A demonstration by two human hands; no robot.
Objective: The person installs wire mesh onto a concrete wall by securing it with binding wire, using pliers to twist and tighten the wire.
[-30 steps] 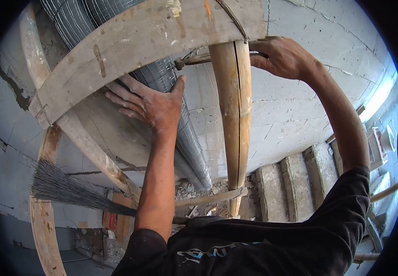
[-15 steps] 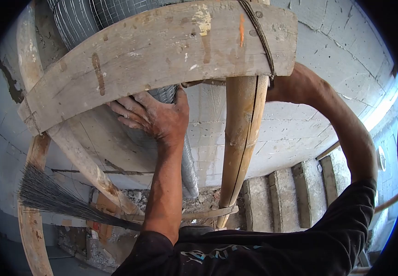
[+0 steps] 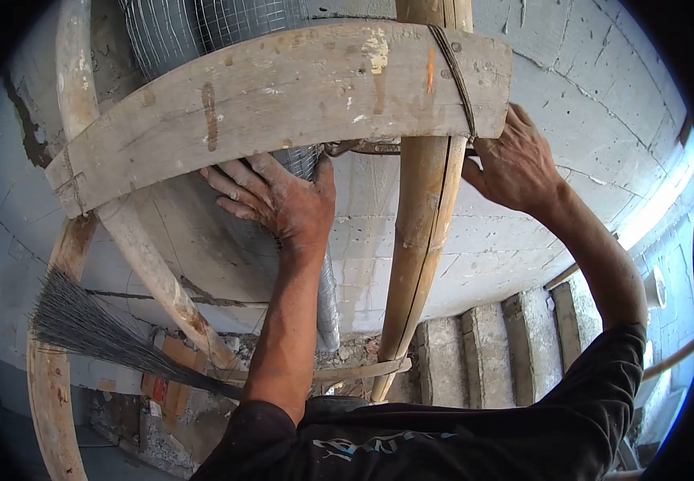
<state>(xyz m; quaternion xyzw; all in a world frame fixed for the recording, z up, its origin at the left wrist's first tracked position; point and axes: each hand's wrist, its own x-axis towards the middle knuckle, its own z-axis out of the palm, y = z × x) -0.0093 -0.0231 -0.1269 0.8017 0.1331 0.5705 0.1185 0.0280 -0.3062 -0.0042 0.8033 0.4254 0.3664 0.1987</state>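
Observation:
My left hand [image 3: 283,200] presses against wire mesh [image 3: 303,163] below the wooden plank [image 3: 283,92], its fingers spread; the plank covers some fingertips. My right hand [image 3: 523,164] is at the plank's right end, thumb pointing left and fingers bent partly behind the wood. Rust-brown pincers [image 3: 347,148] reach from the mesh beside my left thumb, pass behind the bamboo pole [image 3: 423,220] and run towards my right hand, which appears closed around their handles. The grip itself is partly hidden. Twisted wire [image 3: 453,72] ties the plank to the pole.
Larger mesh rolls [image 3: 226,24] stand behind the plank. A bristle broom [image 3: 98,329] lies across the lower left, near wooden poles [image 3: 158,280]. Concrete steps [image 3: 491,353] descend at lower right beside a grey block wall [image 3: 587,104]. Rubble lies below.
My right hand has come out from behind the plank's end, so its back and thumb now show. The pincers are more visible. My left hand stays on the mesh; the view has shifted slightly.

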